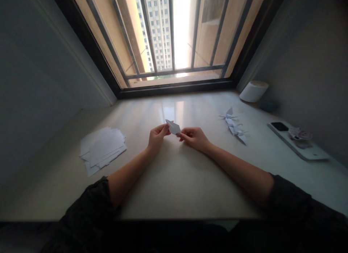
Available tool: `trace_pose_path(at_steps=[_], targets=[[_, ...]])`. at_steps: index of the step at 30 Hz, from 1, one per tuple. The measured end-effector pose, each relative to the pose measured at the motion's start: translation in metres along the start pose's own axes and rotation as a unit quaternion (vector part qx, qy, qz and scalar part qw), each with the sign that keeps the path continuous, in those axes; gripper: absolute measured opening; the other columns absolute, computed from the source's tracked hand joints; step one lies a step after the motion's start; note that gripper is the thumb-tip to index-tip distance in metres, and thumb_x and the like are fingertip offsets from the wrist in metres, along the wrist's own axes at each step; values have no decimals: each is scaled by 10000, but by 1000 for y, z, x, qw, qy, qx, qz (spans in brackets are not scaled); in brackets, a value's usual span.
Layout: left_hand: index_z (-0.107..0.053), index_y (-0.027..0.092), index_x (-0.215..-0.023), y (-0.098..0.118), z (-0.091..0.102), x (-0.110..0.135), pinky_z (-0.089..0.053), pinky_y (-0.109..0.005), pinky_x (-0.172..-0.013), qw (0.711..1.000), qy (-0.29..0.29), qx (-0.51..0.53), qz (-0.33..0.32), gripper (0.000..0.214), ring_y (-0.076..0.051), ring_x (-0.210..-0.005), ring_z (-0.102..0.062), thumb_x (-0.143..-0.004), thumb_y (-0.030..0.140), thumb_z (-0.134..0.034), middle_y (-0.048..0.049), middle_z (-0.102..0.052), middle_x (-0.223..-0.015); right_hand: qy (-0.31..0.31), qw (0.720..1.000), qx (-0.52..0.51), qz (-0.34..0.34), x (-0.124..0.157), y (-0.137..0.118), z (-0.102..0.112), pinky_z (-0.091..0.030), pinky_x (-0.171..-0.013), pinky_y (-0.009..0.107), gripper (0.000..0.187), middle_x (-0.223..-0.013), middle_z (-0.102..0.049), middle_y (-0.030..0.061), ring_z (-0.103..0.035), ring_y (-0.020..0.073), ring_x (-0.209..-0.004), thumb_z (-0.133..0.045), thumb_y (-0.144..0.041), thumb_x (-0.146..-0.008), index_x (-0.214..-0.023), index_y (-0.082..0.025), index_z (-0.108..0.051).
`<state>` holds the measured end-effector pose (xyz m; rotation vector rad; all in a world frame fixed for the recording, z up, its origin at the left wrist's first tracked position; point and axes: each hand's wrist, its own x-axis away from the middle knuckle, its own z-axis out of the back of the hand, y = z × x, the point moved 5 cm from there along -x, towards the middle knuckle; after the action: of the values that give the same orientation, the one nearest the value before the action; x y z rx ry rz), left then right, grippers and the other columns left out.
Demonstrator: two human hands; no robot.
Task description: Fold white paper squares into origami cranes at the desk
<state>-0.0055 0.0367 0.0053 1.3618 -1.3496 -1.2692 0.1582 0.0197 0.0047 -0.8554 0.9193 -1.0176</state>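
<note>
**A:** Hands?

**B:** Left hand (157, 137) pinches the left end of the folded paper (173, 127) between thumb and fingertips. Right hand (194, 137) pinches its lower right corner. The piece is small and pointed, over the middle of the table (174, 184); cannot tell if it touches.

**A:** Doing the fold well?

**B:** My judgement: set both pinches close to the crease and line up the edges before pressing. Then run a fingertip outward from the middle. Rest it on the table if it wobbles.

**A:** Around the folded paper?

**B:** Left of it, well apart, loose sheets (102, 149). Right of it, near, paper cranes (235, 128). Further right, a phone (280, 126) on a white tray (315, 154). Beyond and right, a white roll (253, 91).
</note>
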Motion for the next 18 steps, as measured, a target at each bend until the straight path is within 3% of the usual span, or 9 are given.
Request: trace_pose_path(at_steps=[8, 18], targets=[[-755, 149, -901, -7, 5, -4, -516, -298, -701, 999, 26, 32, 16, 388, -162, -708, -669, -690, 475, -751, -80, -742, -858, -31, 999, 17, 19, 2, -6, -2, -362, -505, 220, 381, -609, -669, 35, -488, 97, -498, -603, -505, -819, -695, -154, -683], [-736, 118, -816, -2, 6, -3, -511, -281, -655, 995, 66, 72, 32, 358, -160, -654, -666, -665, 441, -770, -72, -719, -735, -43, 999, -8, 12, 1, 1, -5, -348, -512, 228, 368, -584, -636, 19, -462, 95, -505, -628, -494, -804, -666, -156, -667]])
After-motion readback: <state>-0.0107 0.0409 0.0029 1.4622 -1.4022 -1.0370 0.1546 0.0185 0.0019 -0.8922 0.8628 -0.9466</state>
